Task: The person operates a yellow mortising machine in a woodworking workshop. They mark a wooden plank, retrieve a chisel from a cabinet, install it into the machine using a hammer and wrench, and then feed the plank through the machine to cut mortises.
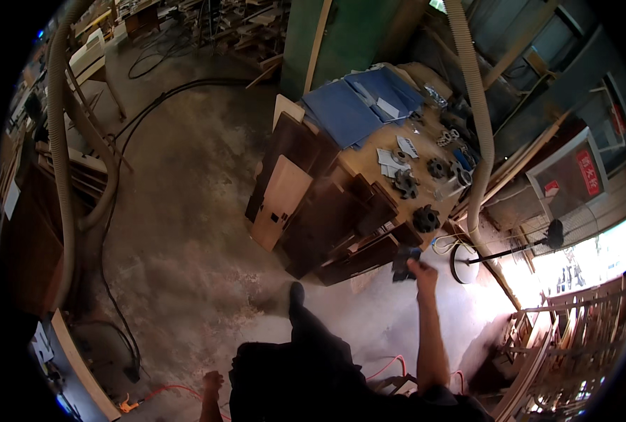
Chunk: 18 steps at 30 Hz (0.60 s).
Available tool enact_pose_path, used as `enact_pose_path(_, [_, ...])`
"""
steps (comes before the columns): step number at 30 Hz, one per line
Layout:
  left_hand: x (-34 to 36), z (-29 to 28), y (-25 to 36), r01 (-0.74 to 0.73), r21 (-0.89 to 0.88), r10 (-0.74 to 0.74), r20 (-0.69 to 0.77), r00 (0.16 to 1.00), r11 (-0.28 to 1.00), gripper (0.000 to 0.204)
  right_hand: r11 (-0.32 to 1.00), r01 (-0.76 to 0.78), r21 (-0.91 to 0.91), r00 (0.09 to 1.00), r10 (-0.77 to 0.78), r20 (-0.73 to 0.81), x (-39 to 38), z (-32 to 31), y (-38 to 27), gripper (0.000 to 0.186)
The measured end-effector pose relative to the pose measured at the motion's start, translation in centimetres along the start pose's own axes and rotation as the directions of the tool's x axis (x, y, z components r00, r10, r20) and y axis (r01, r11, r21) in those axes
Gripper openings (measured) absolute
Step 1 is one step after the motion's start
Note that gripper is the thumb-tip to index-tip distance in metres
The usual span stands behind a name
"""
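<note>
My right hand point(424, 274) is closed on a dark, angular piece point(403, 267) held out in front of me, beside the near corner of a wooden table point(369, 158). Blur hides its exact kind. Close by on the tabletop lie toothed dark cutter heads, one at the near edge point(426, 219) and another farther back point(405, 184). My left hand point(213, 382) hangs low at my side with its fingers curled in and nothing showing in them.
Dark wooden panels point(327, 211) lean against the table's left side. Blue sheets point(344, 109) cover its far end. A ribbed hose point(473, 105) hangs along the right, near a fan point(464, 263). Black cable point(105, 246) crosses the concrete floor at left.
</note>
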<state>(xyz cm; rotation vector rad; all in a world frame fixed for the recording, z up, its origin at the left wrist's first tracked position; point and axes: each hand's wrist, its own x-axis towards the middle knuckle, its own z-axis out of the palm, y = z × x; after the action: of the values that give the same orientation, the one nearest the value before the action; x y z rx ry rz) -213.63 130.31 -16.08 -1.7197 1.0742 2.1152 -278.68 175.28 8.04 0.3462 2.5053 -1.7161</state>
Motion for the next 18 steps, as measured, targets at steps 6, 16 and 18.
enact_pose_path(6, [-3.4,10.2,0.6,0.05,0.084,-0.011,-0.409,0.913,0.995,0.019,0.903,0.255,-0.344,0.962,-0.273,-0.004,23.2,1.1,-3.3,0.036])
enact_pose_path(16, [-1.3,15.0,10.6,-0.068,-0.019,0.06,-0.283,0.957,0.997,0.02,0.638,0.131,-0.758,0.924,-0.356,-0.14,36.6,7.2,-3.0,0.047])
enact_pose_path(18, [-1.8,16.9,13.0,-0.078,0.13,0.125,-0.411,0.903,0.988,0.02,0.544,0.09,-0.834,0.936,-0.333,-0.116,36.6,8.7,-3.5,0.047])
